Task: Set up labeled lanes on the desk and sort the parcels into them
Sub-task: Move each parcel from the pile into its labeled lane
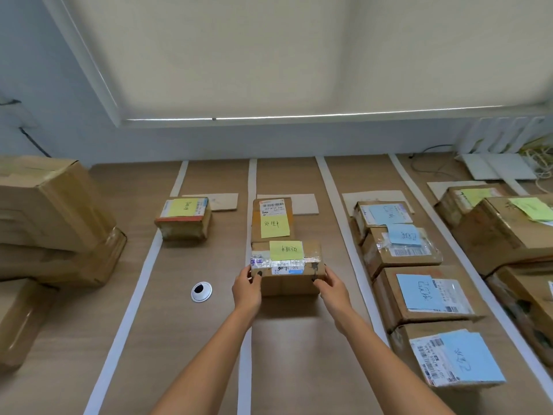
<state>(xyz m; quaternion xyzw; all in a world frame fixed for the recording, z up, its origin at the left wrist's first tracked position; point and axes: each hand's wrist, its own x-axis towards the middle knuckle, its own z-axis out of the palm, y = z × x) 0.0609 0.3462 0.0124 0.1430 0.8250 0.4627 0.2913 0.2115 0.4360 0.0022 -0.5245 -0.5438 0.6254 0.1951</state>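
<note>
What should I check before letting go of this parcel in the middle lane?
1. Both hands on parcel: left hand and right hand grip its near corners: ok.
2. Between the lane's tape strips: ok.
3. Sitting flat on the desk: cannot tell.
4. Its note matches the yellow note on the parcel behind: colour ok, writing cannot tell.
5. Lane card matches: cannot tell.
</note>
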